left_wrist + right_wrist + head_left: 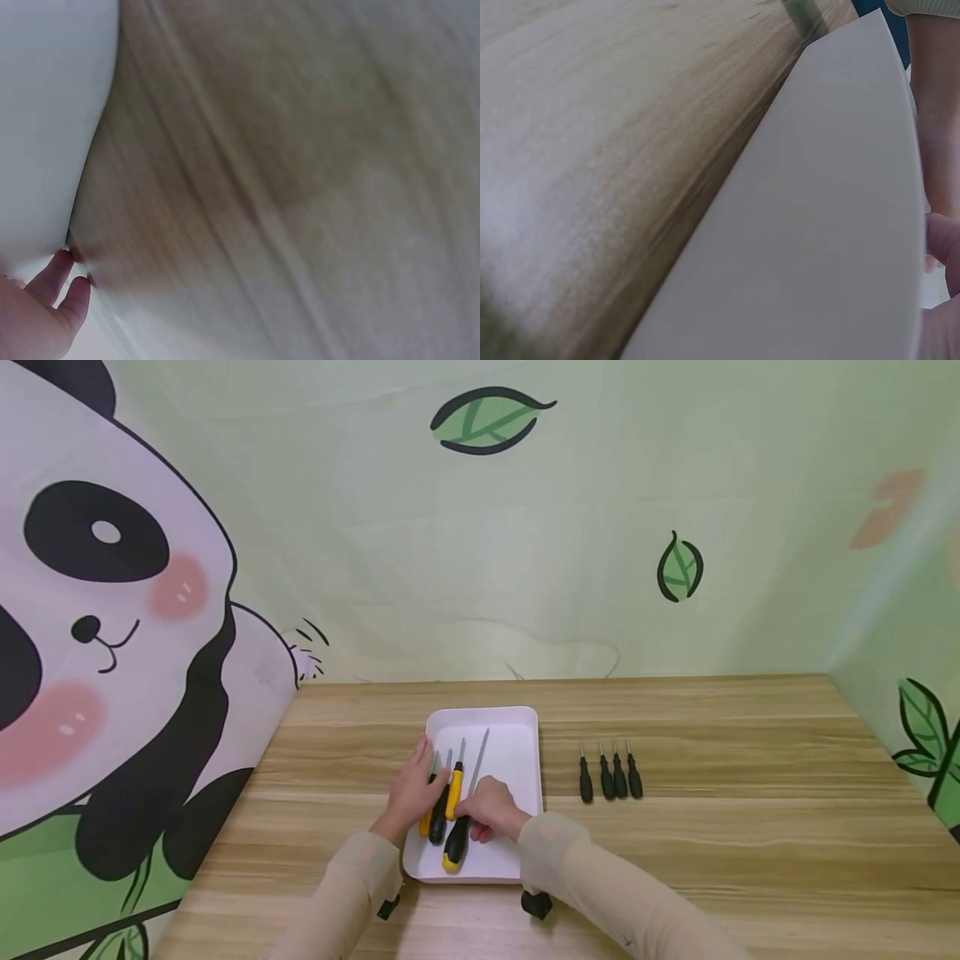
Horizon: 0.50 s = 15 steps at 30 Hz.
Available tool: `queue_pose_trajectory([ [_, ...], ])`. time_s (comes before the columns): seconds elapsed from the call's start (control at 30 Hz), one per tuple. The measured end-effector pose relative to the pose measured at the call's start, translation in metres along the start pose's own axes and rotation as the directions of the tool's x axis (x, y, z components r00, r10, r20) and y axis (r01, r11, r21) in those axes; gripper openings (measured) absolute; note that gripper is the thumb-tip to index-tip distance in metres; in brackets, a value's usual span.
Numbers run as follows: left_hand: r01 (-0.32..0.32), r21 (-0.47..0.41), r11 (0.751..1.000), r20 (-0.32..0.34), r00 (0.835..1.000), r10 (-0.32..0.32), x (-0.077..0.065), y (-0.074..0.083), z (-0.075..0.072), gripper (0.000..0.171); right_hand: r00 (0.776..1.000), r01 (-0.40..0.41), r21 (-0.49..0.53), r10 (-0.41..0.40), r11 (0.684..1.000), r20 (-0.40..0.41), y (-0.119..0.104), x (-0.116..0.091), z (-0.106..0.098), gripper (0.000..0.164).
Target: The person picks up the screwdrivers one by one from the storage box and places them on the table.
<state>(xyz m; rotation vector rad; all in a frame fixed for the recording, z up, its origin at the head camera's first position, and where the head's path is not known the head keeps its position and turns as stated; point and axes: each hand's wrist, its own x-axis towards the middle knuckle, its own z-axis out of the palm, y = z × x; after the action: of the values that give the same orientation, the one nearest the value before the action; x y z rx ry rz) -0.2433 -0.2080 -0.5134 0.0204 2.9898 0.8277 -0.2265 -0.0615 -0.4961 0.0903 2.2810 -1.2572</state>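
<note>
A white tray [517, 735] on the table holds several screwdrivers with black and yellow handles. My right hand [495, 806] is inside it, fingers curled, pinching the longest screwdriver [456, 845] near the top of its black handle; the yellow end points toward me. My left hand [412, 789] lies over the tray's left rim with fingers fairly straight. Its thumb reaches over a black-handled screwdriver [438, 825] and a mostly covered yellow one. Beside them lies a yellow-handled screwdriver [454, 795]. The left wrist view shows fingertips [60, 259] at the tray's outer wall [52, 112].
Several small black screwdrivers [618, 777] stand in a row on the wooden table [750, 827], right of the tray, tips pointing away. A printed backdrop [360, 527] with a panda and leaves rises behind the table's far edge.
</note>
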Motion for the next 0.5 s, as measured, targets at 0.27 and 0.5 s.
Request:
queue_pose_trajectory([
  [0.27, 0.011, 0.009, 1.0, 0.004, 1.0, -0.011, 0.0011, -0.0011, 0.0013, 0.068, 1.0, 0.002, 0.006, -0.002, 1.0, -0.012, 0.0009, -0.0003, -0.0025, 0.019],
  [0.5, 0.043, 0.008, 0.999, 0.031, 0.999, -0.043, 0.002, 0.0003, 0.0012, 0.069, 1.0, -0.009, 0.033, 0.009, 0.999, -0.023, 0.0, -0.0047, -0.0043, 0.019],
])
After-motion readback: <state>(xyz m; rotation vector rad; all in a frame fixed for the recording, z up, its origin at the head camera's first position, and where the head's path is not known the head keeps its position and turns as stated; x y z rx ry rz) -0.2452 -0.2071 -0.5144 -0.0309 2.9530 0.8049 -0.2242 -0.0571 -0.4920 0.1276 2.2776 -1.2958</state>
